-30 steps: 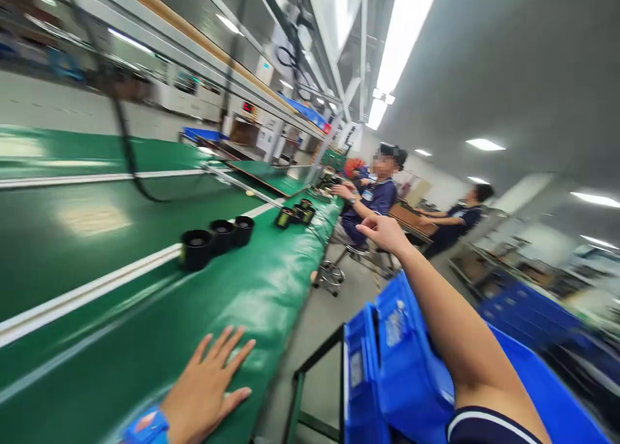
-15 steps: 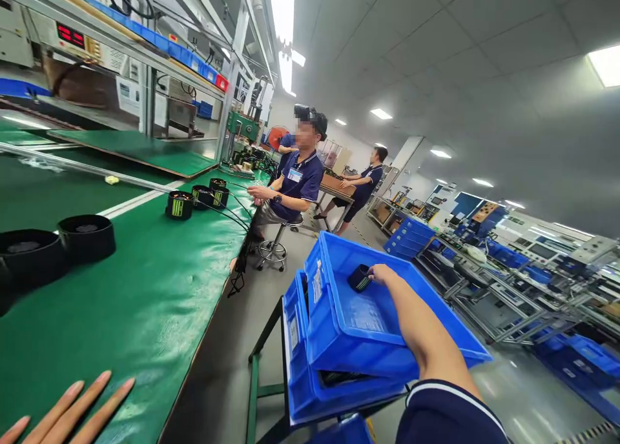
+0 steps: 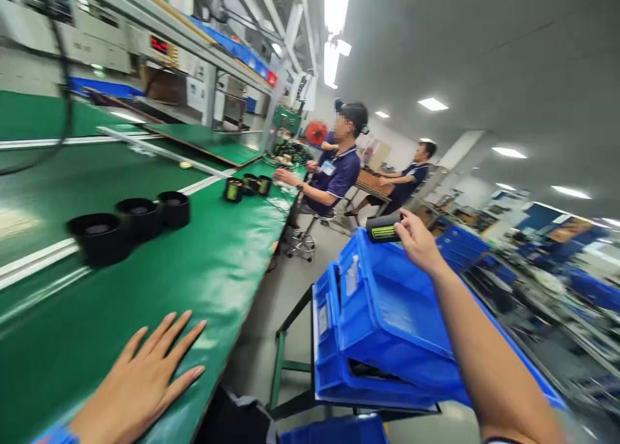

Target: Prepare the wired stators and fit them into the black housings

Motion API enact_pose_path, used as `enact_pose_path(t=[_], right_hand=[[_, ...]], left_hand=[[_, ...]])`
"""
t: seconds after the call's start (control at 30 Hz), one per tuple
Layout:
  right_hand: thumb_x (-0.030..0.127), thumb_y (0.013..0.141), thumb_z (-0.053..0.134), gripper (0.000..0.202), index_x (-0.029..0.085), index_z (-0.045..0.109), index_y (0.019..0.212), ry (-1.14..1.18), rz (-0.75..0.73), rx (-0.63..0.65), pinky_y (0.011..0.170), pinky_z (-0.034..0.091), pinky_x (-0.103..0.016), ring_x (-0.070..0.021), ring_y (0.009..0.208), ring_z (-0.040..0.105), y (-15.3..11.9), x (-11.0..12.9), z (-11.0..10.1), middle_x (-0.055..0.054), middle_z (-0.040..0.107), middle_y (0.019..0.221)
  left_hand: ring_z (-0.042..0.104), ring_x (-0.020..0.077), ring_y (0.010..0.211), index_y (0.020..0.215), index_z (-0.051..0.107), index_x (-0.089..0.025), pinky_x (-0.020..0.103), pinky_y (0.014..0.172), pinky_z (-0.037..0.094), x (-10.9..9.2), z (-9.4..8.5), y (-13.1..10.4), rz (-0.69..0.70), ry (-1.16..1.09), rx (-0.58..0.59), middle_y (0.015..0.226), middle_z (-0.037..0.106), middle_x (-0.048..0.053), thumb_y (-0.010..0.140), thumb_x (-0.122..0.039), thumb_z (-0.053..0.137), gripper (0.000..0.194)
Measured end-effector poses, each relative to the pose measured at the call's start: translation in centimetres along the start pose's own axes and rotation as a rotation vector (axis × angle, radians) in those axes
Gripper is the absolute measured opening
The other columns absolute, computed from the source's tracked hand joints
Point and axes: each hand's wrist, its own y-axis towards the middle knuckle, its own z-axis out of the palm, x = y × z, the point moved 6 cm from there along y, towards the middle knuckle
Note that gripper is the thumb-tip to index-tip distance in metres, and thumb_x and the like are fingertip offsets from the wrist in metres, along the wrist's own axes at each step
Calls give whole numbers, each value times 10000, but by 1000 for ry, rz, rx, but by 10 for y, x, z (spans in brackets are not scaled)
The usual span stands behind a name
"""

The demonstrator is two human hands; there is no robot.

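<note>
My right hand (image 3: pixel 417 241) grips a black cylinder (image 3: pixel 383 229) with yellow-green marks, held above the rim of the upper blue crate (image 3: pixel 372 315). The fingers wrap its right end. Flat on the green table (image 3: pixel 194 289), my left hand (image 3: pixel 150 366) has its fingers spread and nothing in it. Beyond that hand stand three black round housings, the largest one (image 3: pixel 99 237) at the left. Farther along the table are several smaller black cylinders with yellow-green labels, one of them (image 3: pixel 233 190) nearest me.
A second blue crate (image 3: pixel 329 366) lies under the upper one on a green-legged stand (image 3: pixel 278 373). A seated person (image 3: pixel 334 173) works at the table's far end, and another person (image 3: pixel 411 176) is behind. Metal shelving (image 3: pixel 213 102) lines the left.
My right hand has lifted the black cylinder out of the upper crate to above its rim. The view has shifted left, showing more of my left hand and a third housing.
</note>
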Motion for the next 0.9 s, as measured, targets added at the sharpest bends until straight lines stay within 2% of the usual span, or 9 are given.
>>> enact_pose_path(t=[0.13,0.23,0.3,0.4,0.5,0.6,0.7,0.8,0.9], right_hand=[[407,1038,543,198,234,546,944,471,-506,-31,1046,481,-426,-281,1294,600,9,191,14,-139,661,1317],[314,1030,589,103,221,568,991,647,-807,116,1052,468,-406,-270,1268,596,-17,353,51,-98,691,1116],[312,1017,639,124,198,591,1027,604,-868,252,1019,485,-411,-265,1118,626,-41,446,87,-107,689,1145],[422,1029,649,280,185,617,1174,438,-883,416,973,519,-416,-301,1167,598,-69,548,140,-129,668,1271],[485,1035,625,369,167,632,1222,378,-826,448,934,551,-454,-356,1214,597,-70,604,174,-165,674,1288],[512,1074,533,429,156,615,1300,382,-743,430,1025,523,-511,-375,1350,536,-56,624,186,-198,587,1465],[536,1076,517,455,198,586,1372,514,-647,326,1142,448,-504,-327,1492,416,-57,597,167,-161,437,1634],[510,1034,604,358,260,625,1290,702,-650,-1,1201,380,-453,-277,1466,458,-90,507,117,-103,541,1550],[426,1033,604,341,284,565,1340,500,-556,-331,1191,351,-517,-315,1385,537,-138,368,62,-131,611,1442]], left_hand=[[205,404,1607,1615,403,-295,684,1285,195,-25,-32,4,-55,-108,254,1719,241,124,1007,-597,554,695],[186,381,1616,1623,386,-304,646,1303,198,-31,-41,4,-105,-127,258,1729,226,114,1013,-596,574,701],[215,384,1609,1615,405,-302,640,1299,224,-32,-41,1,-116,-132,239,1720,265,123,998,-615,596,718],[313,404,1573,1593,455,-258,651,1284,261,-34,-42,-3,-89,-152,208,1675,365,170,982,-682,576,754],[340,395,1562,1614,416,-234,643,1291,259,-34,-46,-7,-26,-166,190,1668,380,167,993,-718,512,793],[309,359,1581,1658,300,-293,605,1312,238,-36,-50,-9,46,-172,182,1709,306,89,1038,-647,471,734],[295,356,1587,1660,293,-293,586,1322,222,-36,-51,-7,43,-157,176,1715,289,81,1050,-636,442,716],[333,376,1569,1622,401,-252,590,1309,250,-34,-48,-3,-21,-135,175,1679,370,127,992,-663,554,767],[325,404,1568,1580,481,-274,623,1279,286,-32,-44,-1,-54,-133,179,1667,390,139,950,-591,657,727]])
